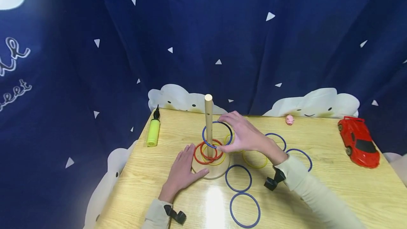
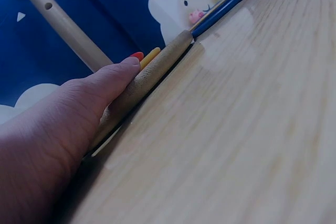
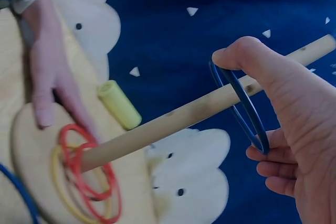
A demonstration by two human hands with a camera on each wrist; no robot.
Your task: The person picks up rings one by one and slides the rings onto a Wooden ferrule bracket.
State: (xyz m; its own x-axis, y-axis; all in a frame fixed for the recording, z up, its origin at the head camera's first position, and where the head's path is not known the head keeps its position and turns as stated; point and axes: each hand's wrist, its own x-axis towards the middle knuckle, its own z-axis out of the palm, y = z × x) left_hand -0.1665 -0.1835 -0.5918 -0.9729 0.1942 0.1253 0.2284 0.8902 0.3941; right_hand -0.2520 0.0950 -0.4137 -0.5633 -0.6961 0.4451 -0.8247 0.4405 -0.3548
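My right hand [image 1: 244, 134] pinches a blue ring [image 3: 251, 111] between thumb and fingers. In the right wrist view the ring encircles the wooden pole [image 3: 173, 121], partway up it. The pole rises from a round wooden base [image 1: 218, 175]. Red rings [image 1: 195, 157] and a yellow ring [image 3: 56, 174] lie around the pole's foot. My left hand [image 1: 182, 173] rests against the left side of the base, fingers straight and thumb spread over its front edge. In the left wrist view the thumb [image 2: 113, 80] lies on the base's rim; the other fingers are hidden there.
Blue rings [image 1: 251, 178] lie in front of and right of the base, with yellow rings [image 1: 257, 168] behind my right forearm. A green pump [image 1: 153, 133] stands back left. A small pink toy [image 1: 289, 119] and a red toy car [image 1: 359, 144] are at right. A blue curtain hangs behind.
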